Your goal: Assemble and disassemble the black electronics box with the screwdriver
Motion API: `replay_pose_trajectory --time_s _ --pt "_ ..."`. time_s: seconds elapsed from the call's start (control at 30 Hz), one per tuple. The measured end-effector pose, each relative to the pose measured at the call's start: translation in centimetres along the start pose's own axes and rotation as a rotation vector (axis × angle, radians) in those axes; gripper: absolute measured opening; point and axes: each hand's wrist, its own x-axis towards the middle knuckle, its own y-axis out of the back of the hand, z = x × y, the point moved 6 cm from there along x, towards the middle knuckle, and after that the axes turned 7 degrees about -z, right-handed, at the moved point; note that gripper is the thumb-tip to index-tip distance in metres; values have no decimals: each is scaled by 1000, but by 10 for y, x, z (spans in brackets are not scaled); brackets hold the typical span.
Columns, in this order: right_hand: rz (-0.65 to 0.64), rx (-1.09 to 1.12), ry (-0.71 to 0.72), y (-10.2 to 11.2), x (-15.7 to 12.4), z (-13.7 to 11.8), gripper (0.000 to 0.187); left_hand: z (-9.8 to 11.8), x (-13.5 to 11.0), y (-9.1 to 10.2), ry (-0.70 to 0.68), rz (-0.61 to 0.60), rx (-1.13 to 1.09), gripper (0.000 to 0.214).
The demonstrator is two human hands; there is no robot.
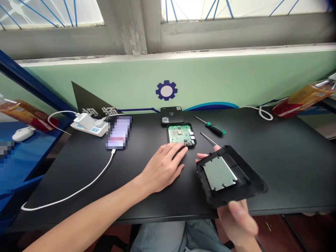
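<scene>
My left hand [166, 166] rests with its fingers stretched out at the near edge of a small black case with a green circuit board [175, 134] in it; the fingertips seem to touch its rim. My right hand [238, 220] grips a black plastic cover [244, 175] and holds it tilted above the table's front. A silver metal plate [219, 173] is fixed to the cover's inner side. Behind the cover, a thin metal shaft [210, 139] sticks out; its other end is hidden. Beyond the circuit board lies a flat black box [172, 116].
A green-and-black screwdriver [216, 129] lies right of the board. At the left are a phone [119, 133] on a white cable [86, 189] and a white power strip [90, 125]. Drink bottles stand at both sides, one right [304, 98], one left [28, 113]. A green panel [126, 80] closes the back.
</scene>
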Motion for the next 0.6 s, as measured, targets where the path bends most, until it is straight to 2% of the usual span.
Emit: replay_pose_trajectory --time_s 0.1,0.2,0.4,0.6 --pt "39 379 -92 5 -1 6 90 -3 2 -5 20 -46 115 52" --pt "168 558 -125 7 2 5 84 -3 3 -5 5 -18 131 46" --pt "203 664 -204 7 8 8 76 0 2 -1 -35 36 69 38" --pt "238 689 -193 8 9 8 72 1 1 6 -19 43 72 34"
